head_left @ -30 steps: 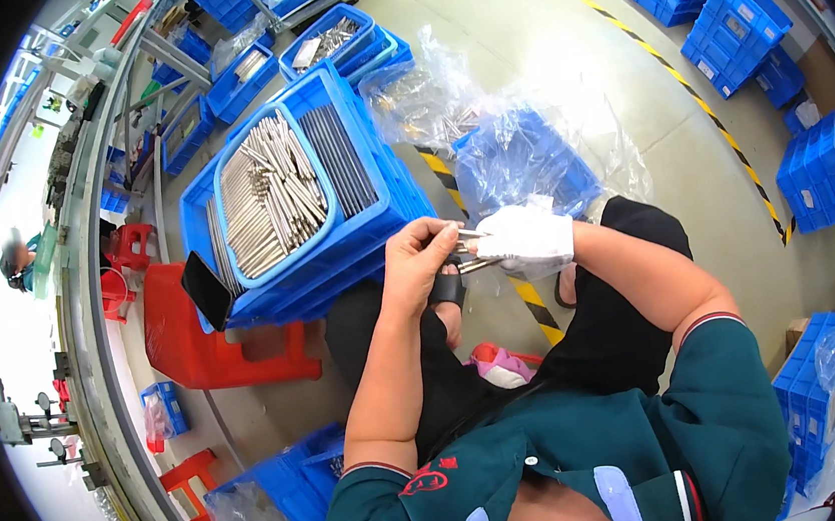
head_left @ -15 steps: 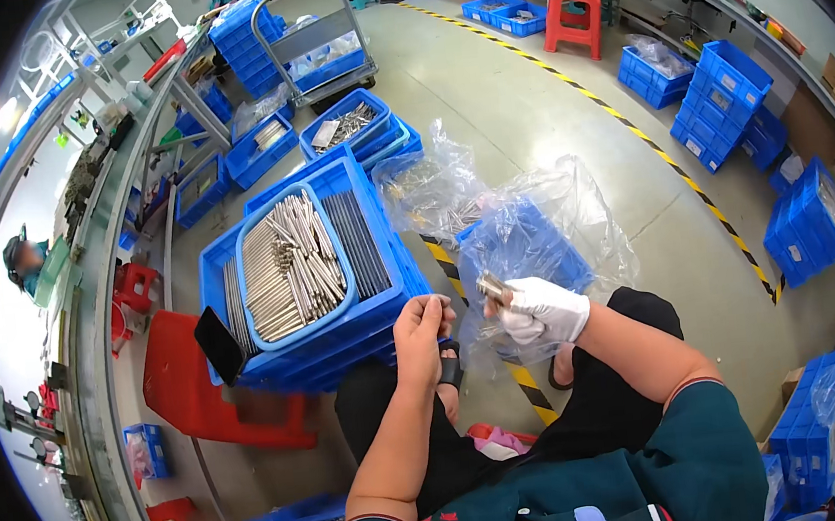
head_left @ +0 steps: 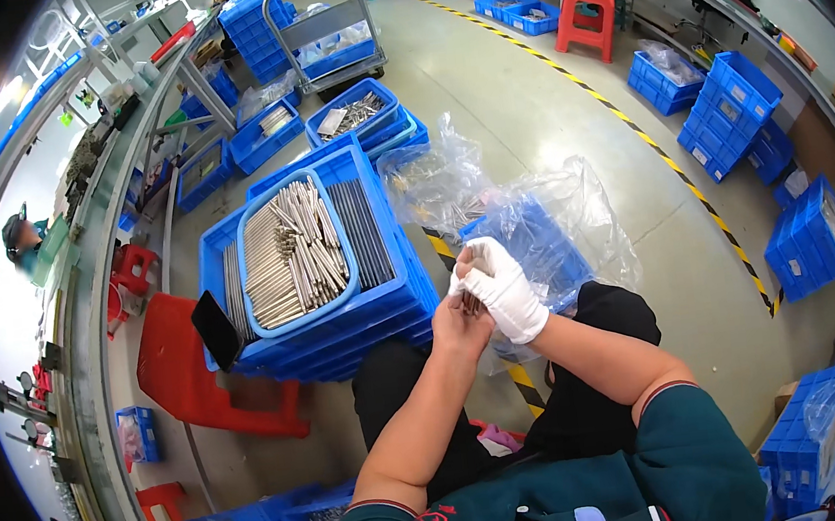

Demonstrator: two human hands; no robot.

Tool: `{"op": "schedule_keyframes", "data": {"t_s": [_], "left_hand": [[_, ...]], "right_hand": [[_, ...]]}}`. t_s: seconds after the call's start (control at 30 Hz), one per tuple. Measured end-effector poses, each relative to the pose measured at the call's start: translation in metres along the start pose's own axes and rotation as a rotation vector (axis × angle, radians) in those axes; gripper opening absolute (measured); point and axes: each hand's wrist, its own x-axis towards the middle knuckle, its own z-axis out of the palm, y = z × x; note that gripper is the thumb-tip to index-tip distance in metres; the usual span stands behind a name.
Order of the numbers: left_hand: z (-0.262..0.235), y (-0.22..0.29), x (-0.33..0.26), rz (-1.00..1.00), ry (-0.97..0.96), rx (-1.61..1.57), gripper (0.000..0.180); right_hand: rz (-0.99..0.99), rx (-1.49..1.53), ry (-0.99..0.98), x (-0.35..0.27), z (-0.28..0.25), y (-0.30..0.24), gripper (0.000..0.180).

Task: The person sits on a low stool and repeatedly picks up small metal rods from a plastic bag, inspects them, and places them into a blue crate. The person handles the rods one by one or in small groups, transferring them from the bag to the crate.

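My right hand (head_left: 498, 283), in a white glove, and my bare left hand (head_left: 458, 327) meet in front of my knees, both closed around a small bundle of thin metal rods (head_left: 468, 303). Just beyond the hands a blue crate lined with a clear plastic bag (head_left: 546, 238) sits on the floor. To the left a stack of blue crates (head_left: 343, 318) carries a blue tray (head_left: 250, 216) filled with many silver metal rods (head_left: 291, 253). A dark bundle of rods lies beside the tray in the top crate.
A red plastic stool (head_left: 188, 383) stands left of the crate stack, with a black phone (head_left: 215, 330) leaning on the crates. More blue crates (head_left: 353, 116) and a cart (head_left: 325, 28) stand farther off. Stacked blue crates (head_left: 725, 110) line the right. Another person (head_left: 18, 239) sits at far left.
The view tilted up so the floor ahead shows more. My hands stayed together on the rods, shifting slightly lower and to the right in view.
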Motion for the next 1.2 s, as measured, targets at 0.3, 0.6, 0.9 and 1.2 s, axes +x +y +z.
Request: {"op": "schedule_keyframes", "data": {"t_s": [0.3,0.6,0.9,1.2], "left_hand": [[-0.036,0.003,0.008,0.089,0.205,0.761,0.024],[-0.016,0.032,-0.012,0.761,-0.007,1.599,0.019],[0.0,0.035,-0.02,0.669,-0.033,1.515,0.018],[-0.009,0.045,-0.021,0.547,-0.055,1.008,0.021]], "right_hand": [[-0.118,-0.657,0.04,0.0,-0.022,0.015,0.017],[0.869,-0.227,-0.516,-0.019,-0.038,-0.012,0.026],[0.854,0.203,-0.472,-0.024,-0.041,0.023,0.022],[0.672,0.126,-0.328,-0.019,-0.056,0.004,0.022]]}}
